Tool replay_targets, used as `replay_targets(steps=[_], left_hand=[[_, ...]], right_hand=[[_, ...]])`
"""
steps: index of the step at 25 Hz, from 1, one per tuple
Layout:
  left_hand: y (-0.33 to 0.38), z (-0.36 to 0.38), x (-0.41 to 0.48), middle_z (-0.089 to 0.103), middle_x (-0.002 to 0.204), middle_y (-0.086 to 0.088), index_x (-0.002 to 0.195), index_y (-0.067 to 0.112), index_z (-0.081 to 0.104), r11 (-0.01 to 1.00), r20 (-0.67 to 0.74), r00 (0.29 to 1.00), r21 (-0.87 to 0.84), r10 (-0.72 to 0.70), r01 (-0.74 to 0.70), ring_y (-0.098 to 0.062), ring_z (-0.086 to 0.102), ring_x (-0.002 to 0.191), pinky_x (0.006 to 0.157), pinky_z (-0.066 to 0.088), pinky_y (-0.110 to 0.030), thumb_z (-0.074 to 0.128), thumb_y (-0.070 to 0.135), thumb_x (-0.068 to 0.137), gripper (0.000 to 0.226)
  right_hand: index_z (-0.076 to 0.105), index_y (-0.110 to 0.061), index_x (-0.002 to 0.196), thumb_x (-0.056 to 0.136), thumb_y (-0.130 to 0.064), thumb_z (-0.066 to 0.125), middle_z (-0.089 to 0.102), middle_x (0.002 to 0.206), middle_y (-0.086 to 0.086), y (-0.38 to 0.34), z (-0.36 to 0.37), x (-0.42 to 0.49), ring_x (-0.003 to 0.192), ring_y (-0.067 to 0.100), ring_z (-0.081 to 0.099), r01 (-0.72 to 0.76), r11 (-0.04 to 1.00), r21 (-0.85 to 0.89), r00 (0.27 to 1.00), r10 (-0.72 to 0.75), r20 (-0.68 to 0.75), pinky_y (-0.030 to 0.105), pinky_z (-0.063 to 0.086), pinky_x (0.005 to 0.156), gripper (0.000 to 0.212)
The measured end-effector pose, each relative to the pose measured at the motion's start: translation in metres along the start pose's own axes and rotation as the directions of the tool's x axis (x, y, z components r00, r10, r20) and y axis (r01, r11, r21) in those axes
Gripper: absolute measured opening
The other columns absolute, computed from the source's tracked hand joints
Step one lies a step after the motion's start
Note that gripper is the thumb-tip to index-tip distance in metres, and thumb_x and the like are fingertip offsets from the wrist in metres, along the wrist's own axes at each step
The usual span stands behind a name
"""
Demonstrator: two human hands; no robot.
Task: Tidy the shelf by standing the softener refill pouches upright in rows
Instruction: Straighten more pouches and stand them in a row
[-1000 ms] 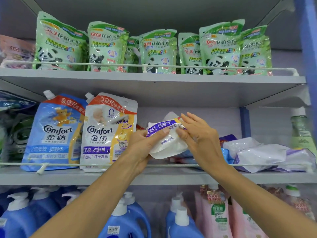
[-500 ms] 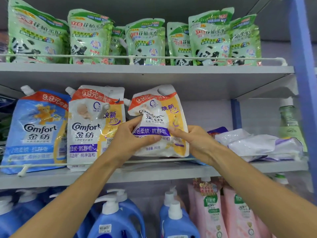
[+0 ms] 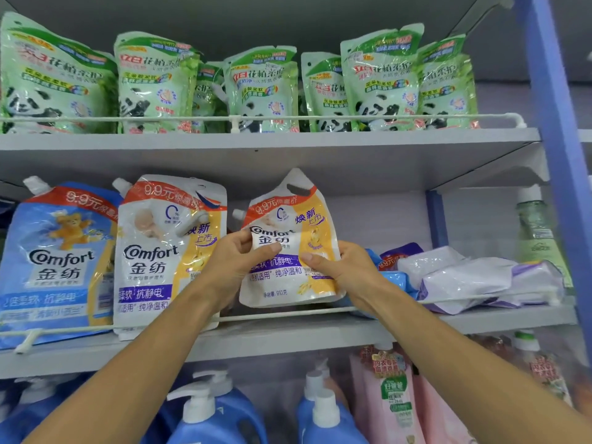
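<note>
On the middle shelf (image 3: 288,334) I hold a white-and-yellow Comfort refill pouch (image 3: 288,277) upright between both hands. My left hand (image 3: 234,261) grips its left edge, thumb across the front. My right hand (image 3: 342,267) grips its right edge, thumb on the purple band. To its left stand a matching white-and-yellow pouch (image 3: 166,251) and a blue Comfort pouch (image 3: 57,261). At the right, several pouches lie flat in a pile (image 3: 464,280), white and purple sides up.
A thin white guard rail (image 3: 464,299) runs along the shelf front. Green panda pouches (image 3: 262,91) stand on the upper shelf. A pale green bottle (image 3: 541,238) stands at the far right by the blue upright (image 3: 557,155). Blue pump bottles (image 3: 208,418) and pink bottles (image 3: 390,398) sit below.
The pouch was lifted off the flat pile crumpled, turned front-out and stood upright beside the white-and-yellow pouch. Both hands stayed on it and now hold its sides.
</note>
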State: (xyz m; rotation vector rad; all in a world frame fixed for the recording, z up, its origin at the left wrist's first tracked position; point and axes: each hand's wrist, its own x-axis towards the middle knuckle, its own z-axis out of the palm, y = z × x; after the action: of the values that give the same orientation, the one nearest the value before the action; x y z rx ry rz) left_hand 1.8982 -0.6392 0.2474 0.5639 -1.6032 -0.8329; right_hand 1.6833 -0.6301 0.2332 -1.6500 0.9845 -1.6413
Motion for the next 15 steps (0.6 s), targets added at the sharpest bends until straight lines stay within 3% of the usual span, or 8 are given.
replay_targets(steps=[3,5,8,11,15], left_hand=[[-0.018,-0.001,0.005,0.081,0.112,-0.009,0.123,0.009,0.067,0.995,-0.007,0.995,0.018,-0.096,0.096,-0.029,0.079,0.101,0.09,0.064,-0.051,0.083,0.01,0.082,0.045],[-0.025,-0.003,0.007,0.08,0.115,-0.006,0.126,0.014,0.065,0.994,-0.048,0.994,0.038,-0.102,0.104,-0.028,0.078,0.104,0.095,0.06,-0.057,0.087,0.012,0.077,0.054],[-0.023,0.0,0.012,0.079,0.118,0.0,0.129,0.021,0.064,0.992,-0.031,0.999,0.117,-0.041,0.045,-0.021,0.077,0.106,0.094,0.062,-0.051,0.088,0.012,0.08,0.055],[-0.027,0.003,0.011,0.078,0.118,0.002,0.126,0.024,0.063,0.97,-0.041,0.997,0.23,-0.069,0.077,-0.019,0.077,0.104,0.093,0.063,-0.05,0.088,0.015,0.081,0.052],[-0.027,0.003,0.013,0.081,0.108,-0.001,0.119,0.02,0.068,0.955,-0.056,0.99,0.26,-0.129,0.14,-0.021,0.079,0.095,0.086,0.065,-0.045,0.09,0.019,0.08,0.045]], right_hand=[[0.073,-0.017,0.113,0.085,-0.028,0.083,0.081,0.102,-0.001,0.002,-0.005,0.004,0.088,0.015,0.079,0.012,0.979,-0.201,0.996,0.006,0.088,0.035,0.065,0.079,0.032],[0.072,-0.019,0.113,0.087,-0.028,0.081,0.081,0.1,-0.005,0.002,-0.007,0.005,0.085,0.01,0.079,0.043,0.964,-0.263,0.993,-0.014,0.113,0.027,0.064,0.071,0.03],[0.072,-0.019,0.114,0.086,-0.027,0.082,0.08,0.103,-0.005,0.004,-0.014,0.013,0.088,0.01,0.079,0.109,0.952,-0.287,0.991,-0.081,0.109,0.029,0.065,0.077,0.03],[0.07,-0.026,0.104,0.085,-0.024,0.084,0.079,0.098,-0.009,0.007,-0.014,0.013,0.084,0.006,0.078,0.111,0.939,-0.326,0.989,-0.07,0.133,0.022,0.063,0.069,0.023],[0.074,-0.023,0.108,0.082,-0.027,0.086,0.081,0.101,-0.006,0.008,-0.01,0.011,0.092,0.012,0.078,0.05,0.949,-0.31,0.987,0.001,0.162,0.034,0.063,0.085,0.029]])
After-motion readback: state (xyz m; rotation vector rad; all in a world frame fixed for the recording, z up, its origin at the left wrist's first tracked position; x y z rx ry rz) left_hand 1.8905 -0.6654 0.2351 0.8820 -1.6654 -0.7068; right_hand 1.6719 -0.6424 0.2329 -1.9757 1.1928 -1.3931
